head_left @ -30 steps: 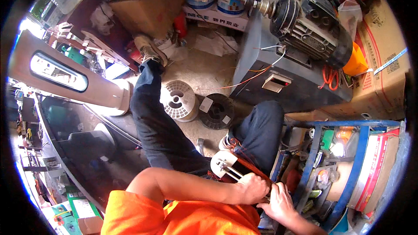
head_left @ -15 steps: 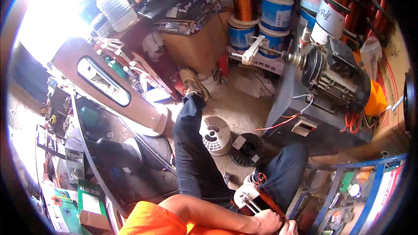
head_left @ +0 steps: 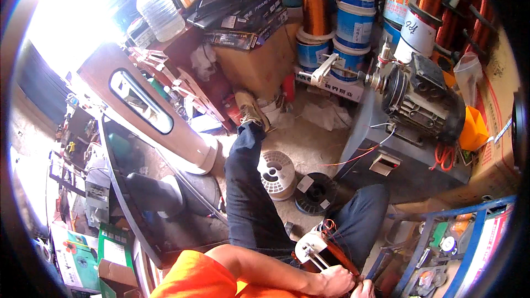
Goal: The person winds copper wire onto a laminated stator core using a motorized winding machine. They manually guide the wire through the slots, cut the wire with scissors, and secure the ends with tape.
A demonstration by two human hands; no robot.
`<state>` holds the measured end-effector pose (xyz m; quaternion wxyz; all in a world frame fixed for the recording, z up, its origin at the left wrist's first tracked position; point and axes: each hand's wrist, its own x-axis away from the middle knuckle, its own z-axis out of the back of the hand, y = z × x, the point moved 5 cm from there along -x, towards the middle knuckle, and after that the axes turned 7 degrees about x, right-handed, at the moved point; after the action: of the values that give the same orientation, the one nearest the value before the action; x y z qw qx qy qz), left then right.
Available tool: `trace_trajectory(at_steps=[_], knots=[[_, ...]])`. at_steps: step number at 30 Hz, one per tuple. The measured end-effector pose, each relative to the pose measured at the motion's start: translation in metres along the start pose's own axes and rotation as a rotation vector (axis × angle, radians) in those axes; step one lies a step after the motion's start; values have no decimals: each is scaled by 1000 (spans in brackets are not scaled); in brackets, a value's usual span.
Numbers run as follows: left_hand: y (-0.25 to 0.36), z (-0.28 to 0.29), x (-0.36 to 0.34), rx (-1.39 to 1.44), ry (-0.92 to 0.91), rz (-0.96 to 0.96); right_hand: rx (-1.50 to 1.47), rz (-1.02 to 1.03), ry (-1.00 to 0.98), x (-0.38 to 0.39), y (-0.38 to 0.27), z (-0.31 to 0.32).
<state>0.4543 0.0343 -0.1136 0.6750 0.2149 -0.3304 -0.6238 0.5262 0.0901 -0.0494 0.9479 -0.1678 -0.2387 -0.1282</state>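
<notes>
Between my thighs rests a motor part [head_left: 313, 247] with a round white end and copper-coloured windings along its side. Thin red-orange wires [head_left: 329, 224] loop out at its far end. Closed at its near side, my left hand [head_left: 338, 280] grips the lower ends of two thin pale rods [head_left: 317, 260] that lie across the white end. My right hand [head_left: 363, 288] is beside the left one, fingers curled, partly cut off by the lower edge. What it pinches is hidden.
An electric motor [head_left: 425, 96] is mounted on a grey cabinet [head_left: 359, 157] at the right. A white spool [head_left: 277, 174] and a black spool [head_left: 316, 193] lie on the floor ahead. A blue-framed rack [head_left: 469, 254] of small parts is near right; a beige panel [head_left: 182, 143] leans left.
The whole view has shifted slightly, with far things now a little further right and lower. My hands stay closed at the motor part, nearly in the same place.
</notes>
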Motion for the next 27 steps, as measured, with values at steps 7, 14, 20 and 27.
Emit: trace_trajectory(at_steps=[7, 14, 20, 27], knots=[[-17, 64, 44, -70, 66, -150, 35, 109, 89, 6, 2, 10], [-29, 69, 67, -243, 99, -129, 13, -4, 12, -12, -14, 29], [1, 56, 23, 83, -232, 16, 37, -15, -61, -13, -16, 33], [15, 48, 9, 125, -350, 174, 162, 96, -159, -9, -3, 15]])
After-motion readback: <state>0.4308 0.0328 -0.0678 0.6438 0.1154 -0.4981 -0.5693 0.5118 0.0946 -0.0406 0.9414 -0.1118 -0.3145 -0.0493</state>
